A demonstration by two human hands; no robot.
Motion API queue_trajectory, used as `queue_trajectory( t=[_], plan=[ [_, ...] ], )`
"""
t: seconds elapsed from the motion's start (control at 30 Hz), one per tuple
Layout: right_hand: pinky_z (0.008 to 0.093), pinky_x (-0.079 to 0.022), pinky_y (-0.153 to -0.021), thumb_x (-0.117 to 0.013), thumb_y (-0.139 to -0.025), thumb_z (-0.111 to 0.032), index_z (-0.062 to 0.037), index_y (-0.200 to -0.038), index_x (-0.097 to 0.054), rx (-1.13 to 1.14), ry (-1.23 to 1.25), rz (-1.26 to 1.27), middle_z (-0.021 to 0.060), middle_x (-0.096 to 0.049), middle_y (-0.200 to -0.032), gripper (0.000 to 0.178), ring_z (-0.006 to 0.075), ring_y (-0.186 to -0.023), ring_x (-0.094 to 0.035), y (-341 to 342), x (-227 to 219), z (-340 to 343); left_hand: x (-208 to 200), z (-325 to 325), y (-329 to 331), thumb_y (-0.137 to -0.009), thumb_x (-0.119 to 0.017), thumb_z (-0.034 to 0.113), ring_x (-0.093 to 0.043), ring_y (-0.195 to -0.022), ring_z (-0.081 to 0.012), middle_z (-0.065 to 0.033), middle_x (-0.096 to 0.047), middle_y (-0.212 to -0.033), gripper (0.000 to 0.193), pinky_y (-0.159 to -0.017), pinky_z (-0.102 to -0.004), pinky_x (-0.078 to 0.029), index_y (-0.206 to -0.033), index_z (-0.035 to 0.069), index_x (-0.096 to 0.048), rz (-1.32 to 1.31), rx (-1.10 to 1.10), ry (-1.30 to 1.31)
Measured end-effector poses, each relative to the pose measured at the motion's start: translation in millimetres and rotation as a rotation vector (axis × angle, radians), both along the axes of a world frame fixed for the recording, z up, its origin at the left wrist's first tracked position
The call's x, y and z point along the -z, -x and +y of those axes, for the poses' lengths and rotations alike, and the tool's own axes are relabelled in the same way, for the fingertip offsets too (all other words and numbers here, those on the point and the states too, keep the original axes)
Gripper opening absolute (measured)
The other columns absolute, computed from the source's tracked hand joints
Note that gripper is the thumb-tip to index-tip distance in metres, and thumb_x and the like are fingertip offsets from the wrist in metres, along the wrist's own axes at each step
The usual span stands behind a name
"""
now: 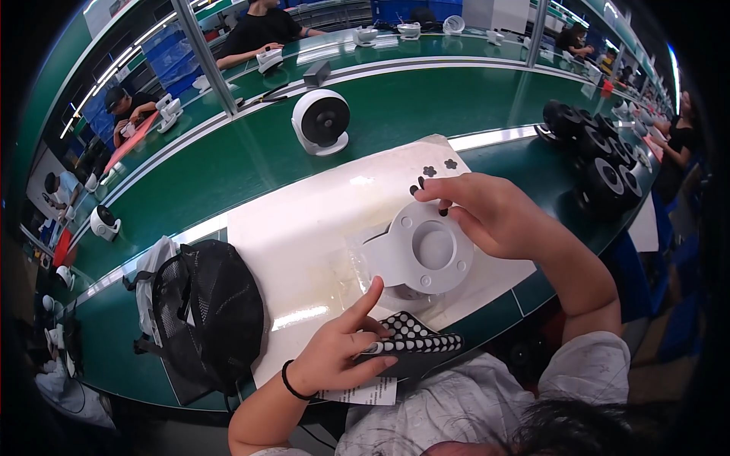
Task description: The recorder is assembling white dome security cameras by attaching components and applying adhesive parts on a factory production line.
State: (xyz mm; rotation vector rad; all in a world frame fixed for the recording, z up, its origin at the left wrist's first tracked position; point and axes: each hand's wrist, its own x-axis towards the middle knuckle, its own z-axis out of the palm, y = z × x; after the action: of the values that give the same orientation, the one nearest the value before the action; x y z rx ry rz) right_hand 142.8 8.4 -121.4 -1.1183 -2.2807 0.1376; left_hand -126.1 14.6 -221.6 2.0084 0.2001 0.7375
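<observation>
A white ring-shaped base (426, 285) with a round opening and a flat tab lies on clear plastic film at the middle of the white mat (296, 228). My right hand (494, 216) is over its far right edge, fingers bent, with small black pads (414, 190) at the fingertips. My left hand (331, 357) is near the base's near left side. Its index finger stretches toward the tab, and the other fingers curl at the end of a black sheet with white dots (411, 334). Two flower-shaped black pieces (430, 172) lie beyond my right hand.
A black mesh bag (209, 311) rests at the left of the mat. A white fan with a black front (323, 121) stands on the green belt. Several black round fan heads (601, 171) crowd the bench at right. People (266, 34) work across the line. A printed paper (369, 393) lies under my left wrist.
</observation>
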Motion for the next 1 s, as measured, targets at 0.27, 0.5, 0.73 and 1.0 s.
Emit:
queue_trajectory(
  t=[0.27, 0.5, 0.73, 1.0],
  plan=[
    [0.0315, -0.052, -0.063, -0.06, -0.067, 0.006, -0.0184, -0.123, -0.043, -0.071, -0.212, -0.291, 0.0081, -0.06, -0.105, 0.063, 0.0276, -0.087, -0.061, 23, -6, -16, -5, 0, 14, -0.069, -0.07, 0.006, -0.064, -0.079, -0.0254, -0.0272, -0.02, -0.14, 0.018, -0.071, -0.0292, -0.05, -0.067, -0.005, -0.056, -0.004, -0.014, -0.006],
    [0.0358, -0.05, -0.076, -0.059, -0.073, 0.001, -0.0151, -0.13, -0.034, 0.03, 0.046, -0.211, 0.0089, -0.057, -0.116, 0.064, 0.0297, -0.096, -0.06, 20, -12, -19, -9, 3, 21, -0.069, -0.07, 0.007, -0.064, -0.081, -0.0254, -0.0278, -0.019, -0.141, 0.021, -0.072, -0.0295, -0.05, -0.065, -0.005, -0.054, 0.024, -0.015, -0.044],
    [0.0373, -0.04, -0.086, -0.055, -0.077, -0.001, -0.011, -0.128, -0.034, -0.033, -0.018, 0.208, 0.0086, -0.056, -0.091, 0.056, 0.0253, -0.091, -0.055, 33, -4, 8, -12, 4, 25, -0.069, -0.07, 0.004, -0.062, -0.087, -0.0249, -0.0276, -0.012, -0.143, 0.028, -0.077, -0.0307, -0.048, -0.061, -0.001, -0.043, 0.036, 0.04, -0.021],
    [0.032, -0.04, -0.084, -0.047, -0.082, -0.001, -0.0069, -0.128, -0.032, -0.028, 0.504, 0.401, 0.0061, -0.051, -0.089, 0.048, 0.0179, -0.087, -0.052, 57, -10, 19, -15, 7, 31, -0.069, -0.07, 0.003, -0.062, -0.089, -0.0249, -0.0272, -0.013, -0.143, 0.019, -0.078, -0.0305, -0.048, -0.068, -0.002, -0.051, 0.038, 0.048, -0.025]
  ],
)
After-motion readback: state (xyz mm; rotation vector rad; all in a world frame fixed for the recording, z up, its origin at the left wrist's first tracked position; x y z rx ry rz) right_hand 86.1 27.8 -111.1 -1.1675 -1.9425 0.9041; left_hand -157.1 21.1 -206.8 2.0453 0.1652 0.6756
